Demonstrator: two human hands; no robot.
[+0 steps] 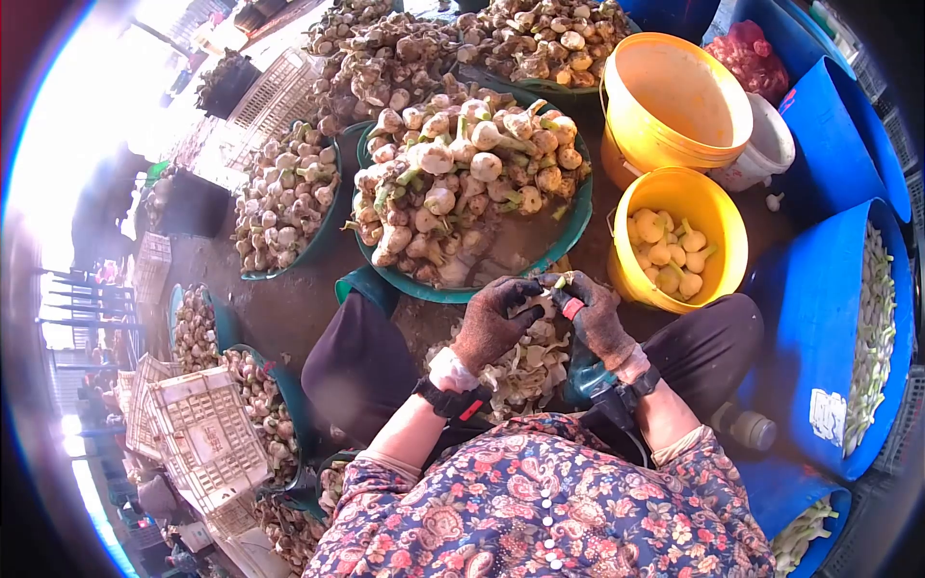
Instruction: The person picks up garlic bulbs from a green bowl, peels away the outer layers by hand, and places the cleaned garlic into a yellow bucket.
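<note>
My left hand [493,323], in a dirty brown glove, is closed at the near edge of a green basin [576,217] heaped with garlic bulbs [487,167]. Beside it my right hand [595,318], gloved with a red band on one finger, pinches a small piece with a green stem [562,280]. The fingers of both hands meet around this piece, and most of it is hidden. Below them lies a pile of pale peelings [525,371] between my legs. Right of my hands a yellow bucket [734,241] holds peeled bulbs [667,252].
Empty yellow buckets [674,91] and a white bucket [771,144] stand at upper right. Blue bins [805,318] line the right side. More garlic heaps [289,197] and plastic crates [207,433] are at left. A clear bottle [752,430] lies by my right knee.
</note>
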